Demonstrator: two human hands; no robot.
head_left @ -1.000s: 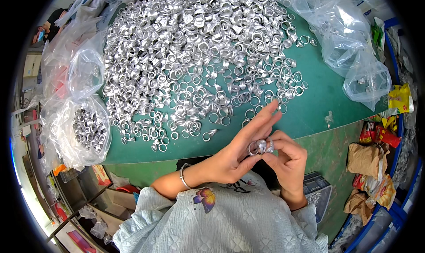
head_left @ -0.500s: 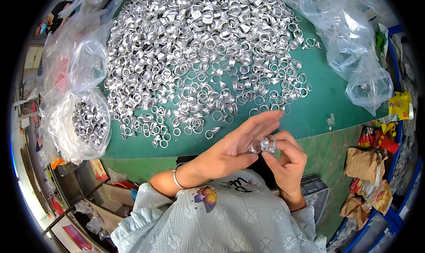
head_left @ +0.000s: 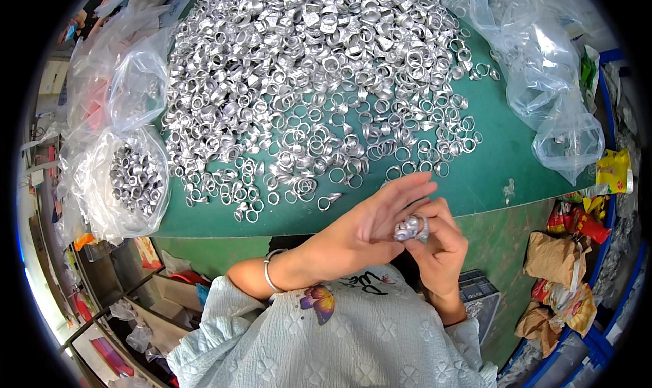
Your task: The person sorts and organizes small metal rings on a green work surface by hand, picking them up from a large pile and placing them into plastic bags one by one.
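Small silver-coloured rings [head_left: 410, 229] sit in a bunch between my two hands, just in front of the table's near edge. My right hand [head_left: 441, 249] pinches them with curled fingers and thumb. Beside them my left hand [head_left: 367, 232] is held with its fingers stretched out and its palm turned toward the rings. The left thumb lies close under the bunch; whether it touches is hard to tell. A large heap of similar rings [head_left: 285, 55] covers the far and left part of the green table [head_left: 475, 177], thinning into loose single rings toward me.
At the left edge a clear plastic bag [head_left: 88, 191] has more rings [head_left: 136, 181] in it. Another clear bag [head_left: 543, 82] lies on the table's right side. Brown paper [head_left: 557, 255] and colourful packets are at the far right. A grey crate [head_left: 479, 289] stands below the table edge.
The rings in my right hand have turned from a spread row into a tighter bunch with their patterned faces showing. My right fingers have shifted slightly; the left hand stays nearly the same.
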